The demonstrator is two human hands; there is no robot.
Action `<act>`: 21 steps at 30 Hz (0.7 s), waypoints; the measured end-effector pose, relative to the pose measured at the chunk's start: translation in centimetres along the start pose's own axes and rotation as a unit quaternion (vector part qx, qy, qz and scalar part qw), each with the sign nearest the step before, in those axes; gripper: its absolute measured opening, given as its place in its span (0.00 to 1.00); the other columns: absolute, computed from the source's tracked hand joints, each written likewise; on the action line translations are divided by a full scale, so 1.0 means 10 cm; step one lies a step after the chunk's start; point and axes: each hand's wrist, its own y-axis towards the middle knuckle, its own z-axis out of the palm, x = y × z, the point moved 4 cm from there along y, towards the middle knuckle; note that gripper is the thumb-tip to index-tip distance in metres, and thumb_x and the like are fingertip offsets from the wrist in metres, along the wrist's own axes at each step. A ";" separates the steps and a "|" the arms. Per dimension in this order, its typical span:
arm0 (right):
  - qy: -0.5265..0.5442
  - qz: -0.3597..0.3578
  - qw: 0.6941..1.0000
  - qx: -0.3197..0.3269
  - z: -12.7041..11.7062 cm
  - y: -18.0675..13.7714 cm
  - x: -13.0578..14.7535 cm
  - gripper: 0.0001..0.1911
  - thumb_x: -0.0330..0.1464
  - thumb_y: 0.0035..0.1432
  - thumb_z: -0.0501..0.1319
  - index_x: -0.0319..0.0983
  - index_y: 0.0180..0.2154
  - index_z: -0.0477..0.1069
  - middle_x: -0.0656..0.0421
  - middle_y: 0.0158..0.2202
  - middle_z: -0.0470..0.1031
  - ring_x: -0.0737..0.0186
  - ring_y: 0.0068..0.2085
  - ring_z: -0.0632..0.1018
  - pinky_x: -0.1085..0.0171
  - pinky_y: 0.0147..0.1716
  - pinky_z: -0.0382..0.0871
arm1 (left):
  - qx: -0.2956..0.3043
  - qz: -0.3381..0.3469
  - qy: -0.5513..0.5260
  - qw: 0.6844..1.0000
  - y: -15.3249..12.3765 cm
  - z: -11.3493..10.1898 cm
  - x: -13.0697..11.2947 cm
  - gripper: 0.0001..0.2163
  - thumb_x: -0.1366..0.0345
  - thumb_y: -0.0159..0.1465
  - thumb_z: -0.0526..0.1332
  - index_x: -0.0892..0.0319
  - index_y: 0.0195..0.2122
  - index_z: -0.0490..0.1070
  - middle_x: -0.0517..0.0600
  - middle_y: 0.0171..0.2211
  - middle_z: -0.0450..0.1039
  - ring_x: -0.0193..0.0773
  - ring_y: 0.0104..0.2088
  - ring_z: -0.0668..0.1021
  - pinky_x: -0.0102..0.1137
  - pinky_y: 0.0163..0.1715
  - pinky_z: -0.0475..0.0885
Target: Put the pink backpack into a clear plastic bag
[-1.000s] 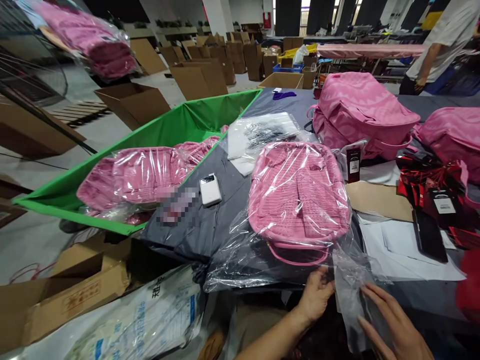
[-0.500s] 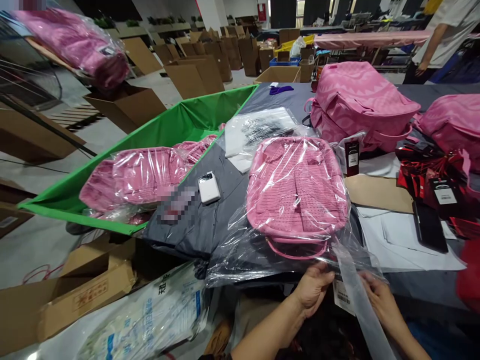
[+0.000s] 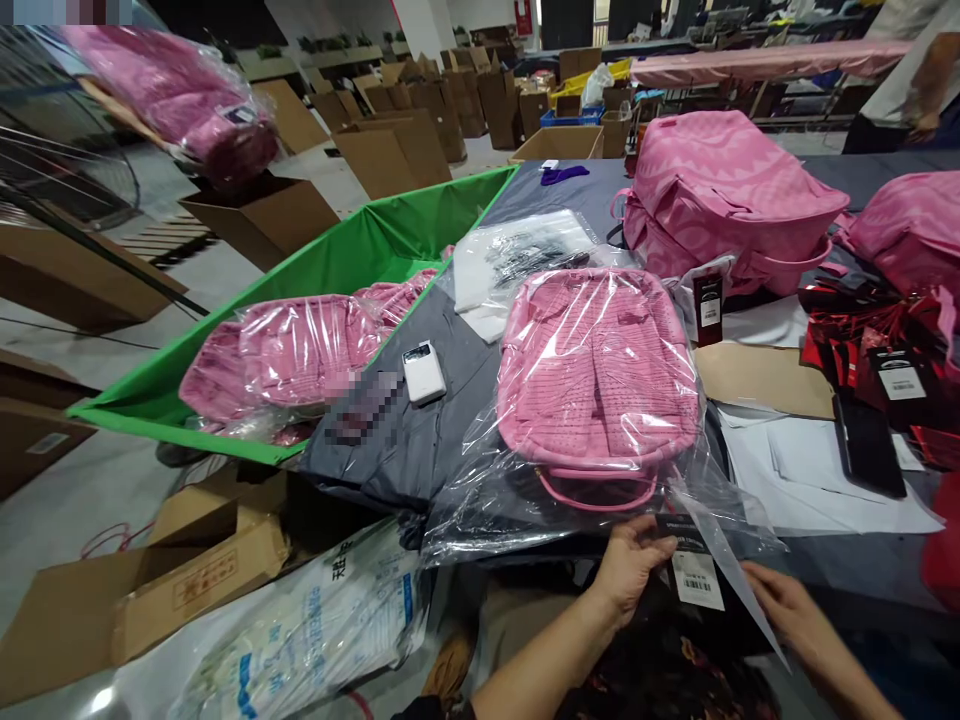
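A pink quilted backpack [image 3: 596,375] lies flat inside a clear plastic bag [image 3: 469,510] on the grey-covered worktop [image 3: 465,390]. A black-topped white barcode tag [image 3: 694,575], its print unreadable, is gripped by the left hand [image 3: 630,570] at the bag's edge; the right hand [image 3: 791,615] is open, just beside a clear plastic flap [image 3: 724,565].

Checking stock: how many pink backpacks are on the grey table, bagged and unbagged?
Bagged backpack: 1
Unbagged backpacks: 2
Total: 3
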 end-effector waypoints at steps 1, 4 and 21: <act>0.037 0.019 0.999 0.018 -0.07 -0.04 -0.02 0.37 0.64 0.58 0.60 0.37 0.42 0.82 0.50 0.38 0.80 0.46 0.40 0.82 0.53 0.41 0.81 | -0.005 0.006 0.012 1.000 0.00 0.01 0.00 0.29 0.48 0.38 0.82 0.63 0.36 0.81 0.54 0.37 0.83 0.39 0.35 0.81 0.33 0.44 0.74; 0.133 0.056 0.988 0.046 -0.15 -0.14 0.01 0.33 0.61 0.56 0.64 0.42 0.49 0.82 0.49 0.44 0.81 0.42 0.48 0.81 0.55 0.45 0.79 | 0.001 0.033 0.055 0.998 0.02 0.07 0.02 0.31 0.42 0.39 0.79 0.63 0.35 0.80 0.53 0.35 0.81 0.39 0.35 0.80 0.33 0.41 0.75; -0.211 -0.191 0.940 -0.190 0.11 -0.44 0.01 0.20 0.48 0.66 0.58 0.42 0.48 0.77 0.58 0.36 0.82 0.63 0.19 0.76 0.68 0.24 0.75 | 0.290 0.338 0.587 0.676 -0.37 0.31 -0.35 0.18 0.63 0.74 0.50 0.51 0.58 0.76 0.59 0.56 0.75 0.51 0.60 0.74 0.41 0.59 0.67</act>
